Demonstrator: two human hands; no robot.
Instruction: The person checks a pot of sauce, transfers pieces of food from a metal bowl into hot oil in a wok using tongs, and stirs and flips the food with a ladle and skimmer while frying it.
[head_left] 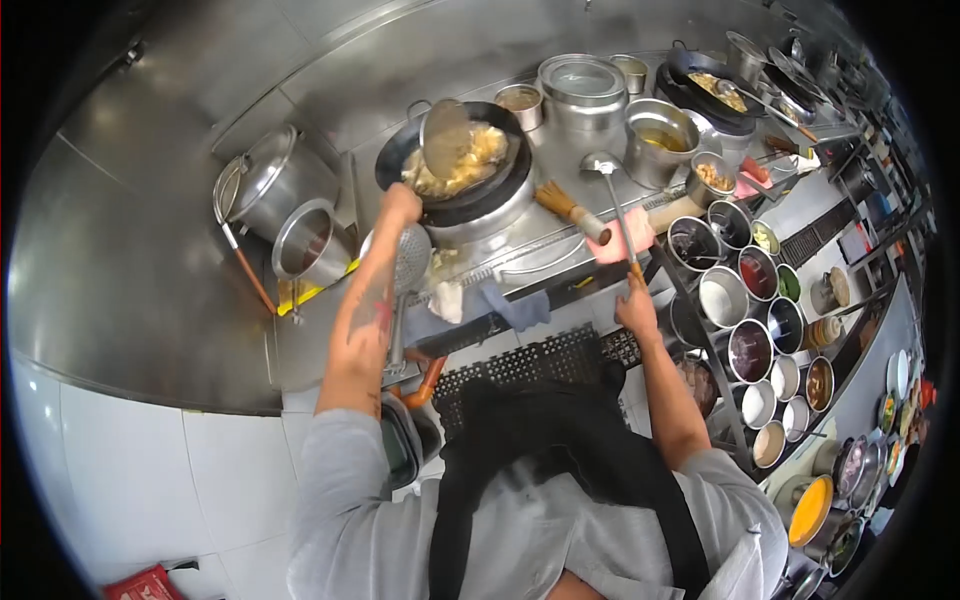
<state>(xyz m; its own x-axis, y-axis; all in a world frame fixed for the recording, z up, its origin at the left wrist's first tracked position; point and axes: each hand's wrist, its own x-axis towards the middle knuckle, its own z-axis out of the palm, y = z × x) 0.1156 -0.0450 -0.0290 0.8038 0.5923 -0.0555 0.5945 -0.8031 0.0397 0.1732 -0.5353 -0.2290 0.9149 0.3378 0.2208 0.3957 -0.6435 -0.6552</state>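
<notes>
The right grip [636,305] closes round the handle of a ladle [601,162] — its bowl toward the surface's [565,150] back edge. Leftward, the wok [518,150] is nearer the left grip [403,203] — closure unclear.

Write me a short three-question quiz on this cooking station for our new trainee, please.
1. Multiple choice: what does the right hand hold?
A) a knife
B) a long-handled ladle
C) a whisk

2. True or false: the brush lies between the near wok and the ladle.

3. Fill in the blank: two pots stand left of the near wok; the larger pot has its ____ on, while the smaller pot is open.

Key: 1. B; 2. True; 3. lid
</notes>
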